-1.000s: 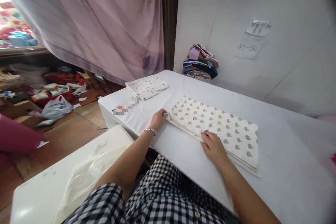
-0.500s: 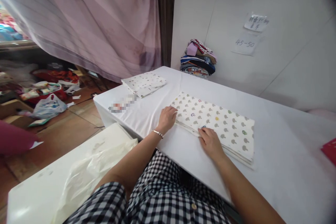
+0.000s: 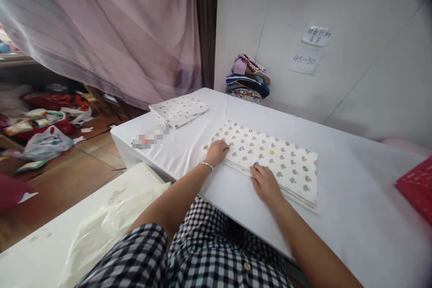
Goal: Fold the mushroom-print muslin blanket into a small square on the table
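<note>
A folded white cloth [image 3: 270, 153] with grey mushroom-like prints and a few coloured ones lies on the white-covered table in front of me. My left hand [image 3: 217, 152], with a bracelet on its wrist, rests over the cloth's left part near the front, fingers laid on top. At the front edge, around the middle, my right hand [image 3: 266, 183] has its fingers bent over the cloth's layers; its thumb is on the near side. Several layers show along that front edge. Further left lies another folded white cloth [image 3: 178, 110] with small scattered prints.
A blurred-out item [image 3: 150, 137] sits by the table's left edge. Folded fabrics [image 3: 248, 78] are stacked against the wall. A red perforated basket [image 3: 416, 186] stands at the right. On my left, a white surface [image 3: 128, 193] carries clear plastic; bags and a red crate occupy the floor.
My left hand has shifted slightly inward over the cloth from its left edge, and a corner now shows left of it. The view has turned a little right, showing more of the red basket.
</note>
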Available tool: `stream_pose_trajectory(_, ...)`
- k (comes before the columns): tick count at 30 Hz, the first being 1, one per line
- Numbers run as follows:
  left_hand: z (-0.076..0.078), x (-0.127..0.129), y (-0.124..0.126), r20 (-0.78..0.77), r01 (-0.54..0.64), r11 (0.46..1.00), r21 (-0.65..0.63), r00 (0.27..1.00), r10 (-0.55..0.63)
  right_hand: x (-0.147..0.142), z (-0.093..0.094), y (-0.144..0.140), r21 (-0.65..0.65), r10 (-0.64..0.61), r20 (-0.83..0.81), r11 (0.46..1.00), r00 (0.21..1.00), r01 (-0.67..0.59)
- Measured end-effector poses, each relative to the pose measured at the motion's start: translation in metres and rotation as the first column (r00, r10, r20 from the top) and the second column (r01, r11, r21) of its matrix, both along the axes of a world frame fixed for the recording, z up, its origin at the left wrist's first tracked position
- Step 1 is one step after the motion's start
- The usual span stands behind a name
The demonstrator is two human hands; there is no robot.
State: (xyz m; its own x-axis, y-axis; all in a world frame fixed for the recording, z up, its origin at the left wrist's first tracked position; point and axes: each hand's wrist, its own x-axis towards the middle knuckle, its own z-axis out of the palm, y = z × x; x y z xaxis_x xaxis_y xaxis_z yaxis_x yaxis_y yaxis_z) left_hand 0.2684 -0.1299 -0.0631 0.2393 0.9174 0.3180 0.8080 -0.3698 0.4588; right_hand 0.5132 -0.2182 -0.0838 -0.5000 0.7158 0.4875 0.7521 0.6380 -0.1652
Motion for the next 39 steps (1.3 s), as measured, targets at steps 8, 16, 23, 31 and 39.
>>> stream_pose_trajectory(8,-0.004,-0.012,-0.013,0.136,0.001,1.000,-0.005,0.991,0.000,0.061,0.004,-0.029,0.001,-0.093,0.016,0.996,0.996,0.093)
stream_pose_trajectory(16,-0.003,0.019,-0.044,-0.080,0.333,0.932,0.146,0.943,-0.324,0.094,0.007,-0.049,-0.017,-0.237,0.067,0.971,0.969,0.239)
stream_pose_trajectory(23,-0.004,0.040,-0.044,-0.178,0.458,0.878,0.137,0.884,-0.433,0.083,0.014,-0.037,-0.054,-0.256,0.143,0.962,0.956,0.266)
stream_pose_trajectory(31,-0.006,0.060,-0.047,-0.203,0.455,0.882,0.125,0.882,-0.426,0.059,0.016,-0.024,-0.068,-0.218,0.199,0.970,0.956,0.235)
stream_pose_trajectory(39,-0.006,0.061,-0.048,-0.238,0.447,0.882,0.153,0.883,-0.406,0.063,0.004,-0.027,0.016,-0.226,0.074,0.974,0.971,0.226)
